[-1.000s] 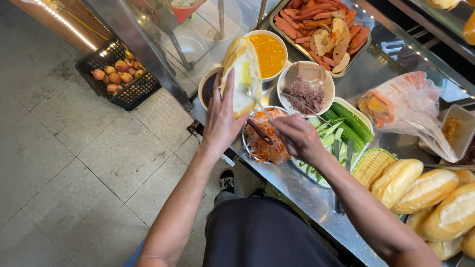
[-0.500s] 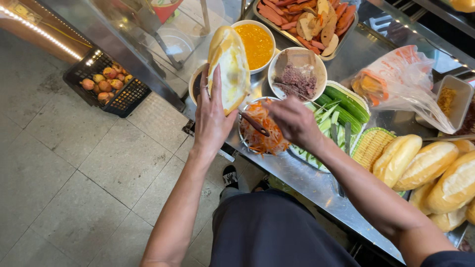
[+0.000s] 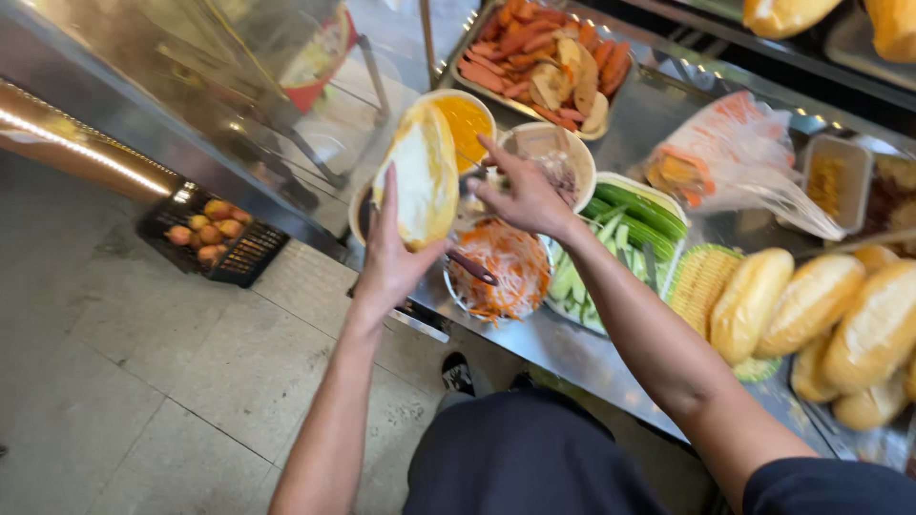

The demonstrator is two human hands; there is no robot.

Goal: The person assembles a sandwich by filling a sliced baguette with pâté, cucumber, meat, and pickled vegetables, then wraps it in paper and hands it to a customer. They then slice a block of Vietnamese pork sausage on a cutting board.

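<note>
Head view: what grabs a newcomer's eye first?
The split bread roll, held up open in the left hand at centre frame. Next, the right hand reaching across over the bowl of shredded carrot salad. Then the pile of golden loaves at the right, and the sausage tray at the top.

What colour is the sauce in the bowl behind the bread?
Orange-yellow: the sauce bowl shows best in the head view.

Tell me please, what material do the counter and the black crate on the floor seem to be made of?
The counter looks like stainless steel: grey, smooth, with shiny reflections. The black crate seems to be matte plastic, judging by its moulded grid walls, though coated wire is possible.
</note>
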